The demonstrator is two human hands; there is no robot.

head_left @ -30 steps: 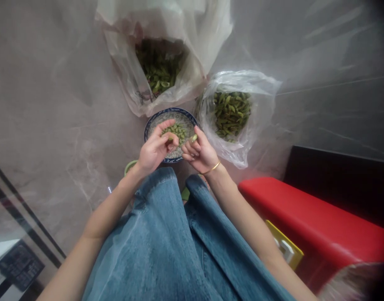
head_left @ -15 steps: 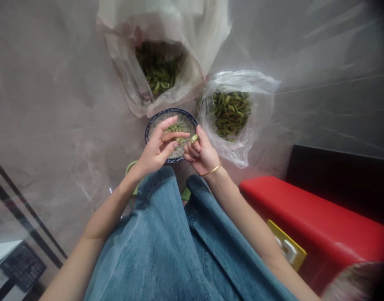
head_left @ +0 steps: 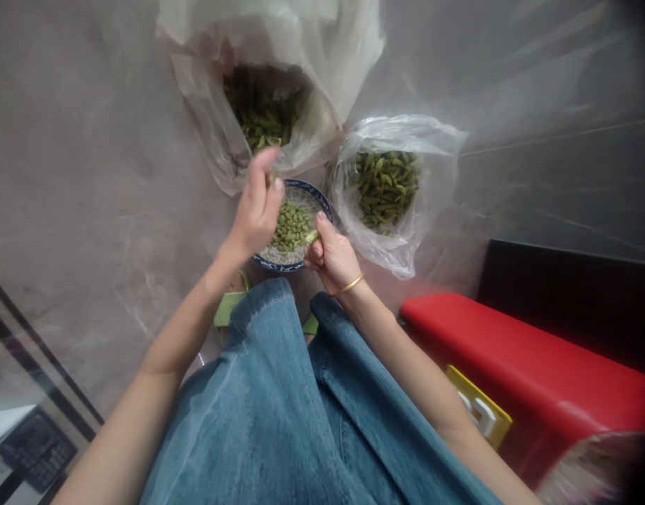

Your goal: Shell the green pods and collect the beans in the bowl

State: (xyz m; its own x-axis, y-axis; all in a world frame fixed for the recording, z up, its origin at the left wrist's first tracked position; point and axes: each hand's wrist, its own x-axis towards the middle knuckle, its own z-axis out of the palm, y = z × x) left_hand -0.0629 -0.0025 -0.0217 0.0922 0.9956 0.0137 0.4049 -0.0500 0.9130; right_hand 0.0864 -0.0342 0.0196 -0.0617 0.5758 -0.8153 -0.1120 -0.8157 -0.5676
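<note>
My right hand, with a gold bangle at the wrist, pinches a pale green edamame pod between thumb and fingers over the right side of the bowl. A blue-and-white patterned bowl holds shelled green beans. My left hand is raised over the bowl's left edge, near the mouth of the large white plastic bag. Its fingers are curled toward the thumb and blurred; a small thing seems to lie between them, too smeared to name. Green pods or hulls lie inside that bag.
To the right of the bowl stands a clear plastic bag full of green pods. A red seat-like object and a yellow-edged item are beside my right arm. Green slippers show under my jeans.
My left hand has moved up and left from the bowl toward the large bag, its fingers curling, uncovering the beans. My right hand still holds the pod, slightly lower and further left.
</note>
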